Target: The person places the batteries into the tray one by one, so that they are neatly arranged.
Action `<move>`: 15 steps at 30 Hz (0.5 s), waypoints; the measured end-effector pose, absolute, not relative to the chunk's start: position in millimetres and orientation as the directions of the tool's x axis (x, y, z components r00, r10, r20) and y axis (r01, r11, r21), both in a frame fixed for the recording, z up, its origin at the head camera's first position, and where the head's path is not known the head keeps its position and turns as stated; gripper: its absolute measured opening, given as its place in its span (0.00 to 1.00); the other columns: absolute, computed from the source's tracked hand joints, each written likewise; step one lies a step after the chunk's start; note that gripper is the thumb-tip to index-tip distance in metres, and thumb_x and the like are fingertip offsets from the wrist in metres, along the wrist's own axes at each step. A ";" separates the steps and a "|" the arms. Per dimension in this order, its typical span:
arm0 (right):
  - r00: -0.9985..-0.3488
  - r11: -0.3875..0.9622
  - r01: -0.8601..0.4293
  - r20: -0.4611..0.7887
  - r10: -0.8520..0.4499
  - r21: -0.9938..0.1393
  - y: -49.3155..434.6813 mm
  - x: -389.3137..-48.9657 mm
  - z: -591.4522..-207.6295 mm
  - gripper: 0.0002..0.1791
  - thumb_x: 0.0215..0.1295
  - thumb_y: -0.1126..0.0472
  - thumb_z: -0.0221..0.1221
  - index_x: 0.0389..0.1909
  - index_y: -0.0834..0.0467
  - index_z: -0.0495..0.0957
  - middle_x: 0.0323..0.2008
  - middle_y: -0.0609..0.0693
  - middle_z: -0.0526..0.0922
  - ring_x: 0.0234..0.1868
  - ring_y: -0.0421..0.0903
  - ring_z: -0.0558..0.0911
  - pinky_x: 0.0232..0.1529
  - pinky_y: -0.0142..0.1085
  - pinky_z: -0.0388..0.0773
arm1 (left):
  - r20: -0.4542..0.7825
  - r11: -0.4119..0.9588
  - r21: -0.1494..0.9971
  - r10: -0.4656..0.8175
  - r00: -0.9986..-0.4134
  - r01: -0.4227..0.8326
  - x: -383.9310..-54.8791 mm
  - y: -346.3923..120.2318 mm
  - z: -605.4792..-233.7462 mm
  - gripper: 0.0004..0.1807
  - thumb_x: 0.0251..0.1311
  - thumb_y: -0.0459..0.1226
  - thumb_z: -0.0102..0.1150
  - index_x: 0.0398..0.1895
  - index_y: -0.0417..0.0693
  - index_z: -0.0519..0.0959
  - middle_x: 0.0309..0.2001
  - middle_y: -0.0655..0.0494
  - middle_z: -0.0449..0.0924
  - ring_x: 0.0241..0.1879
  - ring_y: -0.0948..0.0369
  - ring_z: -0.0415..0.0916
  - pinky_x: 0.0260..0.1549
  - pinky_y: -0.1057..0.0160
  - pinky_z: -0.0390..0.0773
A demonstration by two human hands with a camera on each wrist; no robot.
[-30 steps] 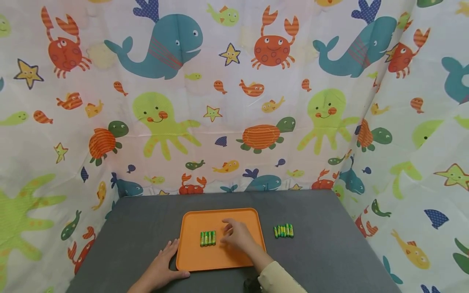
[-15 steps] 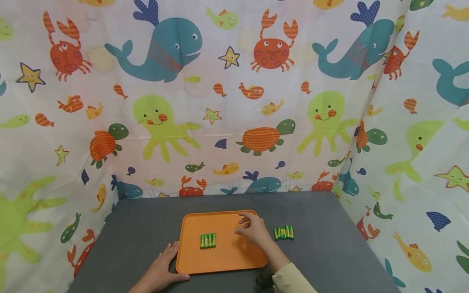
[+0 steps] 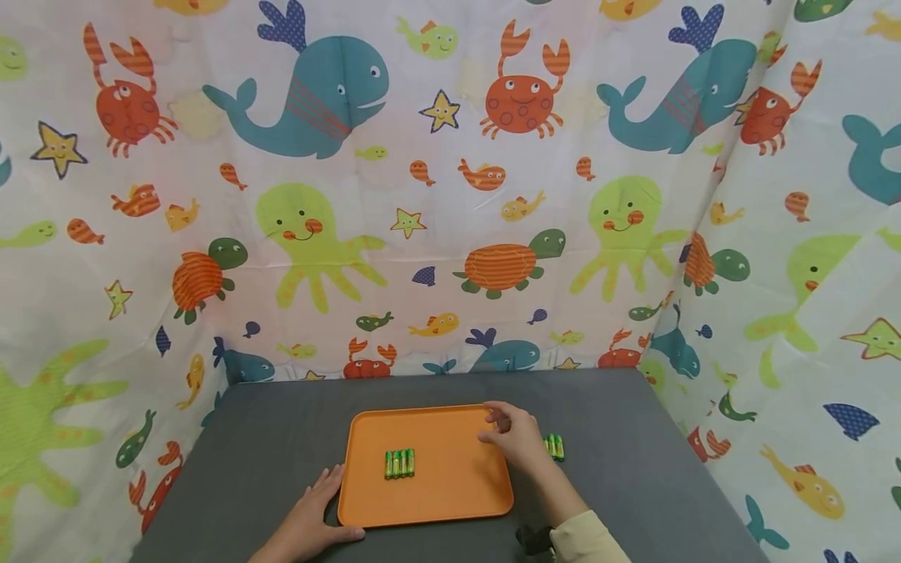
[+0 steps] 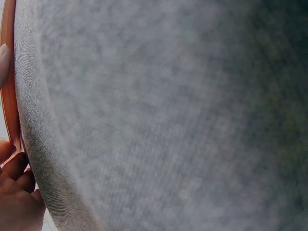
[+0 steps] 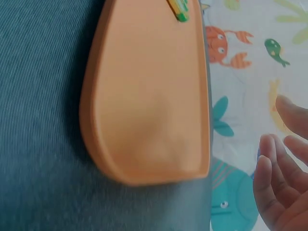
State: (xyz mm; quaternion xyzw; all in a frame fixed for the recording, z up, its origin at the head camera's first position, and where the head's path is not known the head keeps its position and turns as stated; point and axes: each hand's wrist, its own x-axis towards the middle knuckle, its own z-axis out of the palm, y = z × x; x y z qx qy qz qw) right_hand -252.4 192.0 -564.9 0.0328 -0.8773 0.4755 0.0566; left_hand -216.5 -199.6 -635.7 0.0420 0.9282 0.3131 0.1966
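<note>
An orange tray (image 3: 450, 500) lies on the grey table, with a row of several green batteries (image 3: 400, 464) standing out on its left half. My left hand (image 3: 310, 512) rests at the tray's left front corner, fingers along the left side and thumb at the front edge. In the left wrist view, fingers (image 4: 17, 173) touch the orange rim (image 4: 7, 96). My right hand (image 3: 517, 438) hovers over the tray's right edge, fingers loosely bent with nothing between them. It partly hides a second group of batteries (image 3: 556, 446) on the table to the right.
Grey table (image 3: 633, 485) surrounds the tray. A white curtain (image 3: 436, 258) printed with sea animals hangs behind and along both sides. A dark object (image 3: 533, 539) sits at the right wrist by the sleeve.
My right hand has moved from over the tray's middle rightward to its right edge, now covering part of the right battery group. The left hand and the tray have stayed in place.
</note>
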 end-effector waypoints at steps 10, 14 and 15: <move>-0.991 0.524 -0.050 0.109 0.083 -0.850 223.0 -245.5 -567.6 0.30 0.53 0.64 0.76 0.60 0.53 0.81 0.47 0.54 0.86 0.33 0.44 0.84 0.30 0.34 0.84 | -0.331 0.802 0.596 0.200 -0.922 -0.040 -216.4 -198.7 -637.0 0.69 0.36 0.65 0.78 0.80 0.42 0.56 0.78 0.38 0.54 0.78 0.36 0.46 0.73 0.29 0.45; -0.993 0.542 -0.025 0.084 0.085 -0.840 236.6 -241.8 -570.6 0.30 0.54 0.63 0.75 0.61 0.52 0.81 0.48 0.51 0.86 0.31 0.43 0.83 0.29 0.34 0.82 | -0.328 0.800 0.599 0.199 -0.924 -0.040 -215.9 -199.6 -637.7 0.70 0.36 0.65 0.78 0.80 0.43 0.55 0.78 0.38 0.54 0.78 0.36 0.46 0.72 0.29 0.45; -0.993 0.548 -0.022 0.080 0.082 -0.836 240.1 -240.7 -571.8 0.30 0.55 0.63 0.75 0.61 0.53 0.80 0.49 0.52 0.85 0.31 0.42 0.83 0.28 0.34 0.82 | -0.327 0.799 0.600 0.199 -0.924 -0.040 -215.5 -200.0 -637.7 0.70 0.36 0.65 0.78 0.80 0.43 0.55 0.78 0.38 0.53 0.78 0.36 0.46 0.72 0.29 0.45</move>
